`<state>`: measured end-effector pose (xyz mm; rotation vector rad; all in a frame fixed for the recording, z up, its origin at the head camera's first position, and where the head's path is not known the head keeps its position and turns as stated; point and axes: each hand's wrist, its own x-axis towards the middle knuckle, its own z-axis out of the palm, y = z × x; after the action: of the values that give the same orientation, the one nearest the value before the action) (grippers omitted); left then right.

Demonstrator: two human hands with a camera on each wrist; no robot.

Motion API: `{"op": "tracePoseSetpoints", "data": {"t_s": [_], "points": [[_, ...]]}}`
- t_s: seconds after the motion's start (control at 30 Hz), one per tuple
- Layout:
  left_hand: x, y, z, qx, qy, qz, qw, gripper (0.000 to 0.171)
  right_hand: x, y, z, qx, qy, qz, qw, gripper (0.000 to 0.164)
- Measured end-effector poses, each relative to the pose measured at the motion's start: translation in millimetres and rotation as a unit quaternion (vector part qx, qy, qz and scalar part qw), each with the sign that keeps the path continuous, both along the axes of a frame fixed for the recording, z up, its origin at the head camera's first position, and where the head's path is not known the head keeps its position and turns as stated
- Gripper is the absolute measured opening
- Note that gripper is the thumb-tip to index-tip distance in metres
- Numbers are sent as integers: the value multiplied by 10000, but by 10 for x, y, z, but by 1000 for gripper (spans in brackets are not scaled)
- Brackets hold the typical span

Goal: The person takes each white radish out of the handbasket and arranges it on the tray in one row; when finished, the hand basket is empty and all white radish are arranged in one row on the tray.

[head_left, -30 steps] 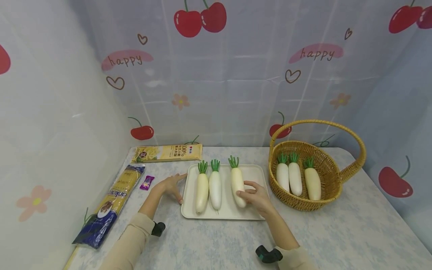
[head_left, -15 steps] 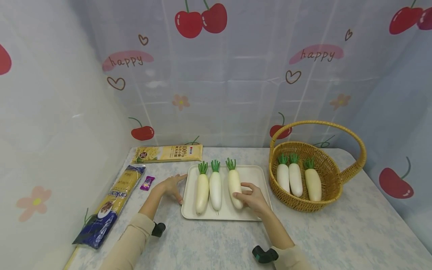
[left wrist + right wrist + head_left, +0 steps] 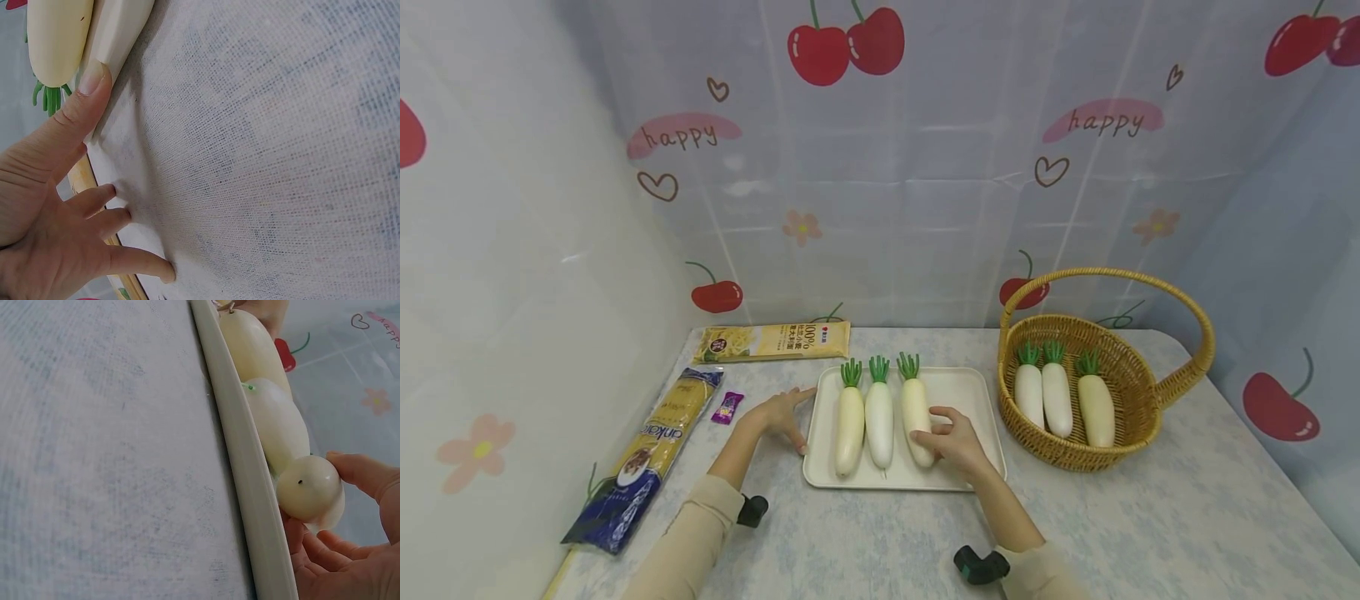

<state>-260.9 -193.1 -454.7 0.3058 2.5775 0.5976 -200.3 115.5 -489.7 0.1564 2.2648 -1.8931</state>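
Observation:
Three white radishes with green tops lie on a cream tray (image 3: pixel 966 392). My right hand (image 3: pixel 953 443) grips the rightmost radish (image 3: pixel 915 408) near its lower end, thumb on top and fingers along its right side. In the right wrist view that radish (image 3: pixel 309 490) shows its round tip between thumb and fingers. Left of it are the middle radish (image 3: pixel 879 425) and the left radish (image 3: pixel 849 429). At the tray's left edge my left hand (image 3: pixel 778 415) has its fingers spread. The thumb (image 3: pixel 94 78) touches the tray's side in the left wrist view, and the other fingertips reach down to the cloth.
A wicker basket (image 3: pixel 1138 367) with a tall handle stands right of the tray, holding three more radishes (image 3: pixel 1057 400). A yellow noodle pack (image 3: pixel 775 340) lies at the back. On the left are a blue and yellow pasta bag (image 3: pixel 647 458) and a small purple packet (image 3: pixel 727 407).
My right hand has shifted left with the rightmost radish, bringing it closer to the middle one and straighter beside it. My left hand stays at the tray's edge.

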Motion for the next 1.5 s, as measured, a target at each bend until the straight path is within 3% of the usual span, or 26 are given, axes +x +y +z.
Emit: {"op": "tracePoseSetpoints", "data": {"t_s": [0.2,0.47,0.63,1.5], "points": [[-12,-4,-5,6,-31,16,10000,109,0,-28,2,202,76,7,9998,63],[-26,-7,-12,-22,-46,-1,10000,109,41,-95,49,994,257,99,9947,62],[-21,-1,-11,-18,-18,-15,10000,110,58,-90,57,1133,427,213,9924,63],[-7,19,10,-68,-73,50,9999,109,45,-133,15,954,515,316,9936,63]]}}
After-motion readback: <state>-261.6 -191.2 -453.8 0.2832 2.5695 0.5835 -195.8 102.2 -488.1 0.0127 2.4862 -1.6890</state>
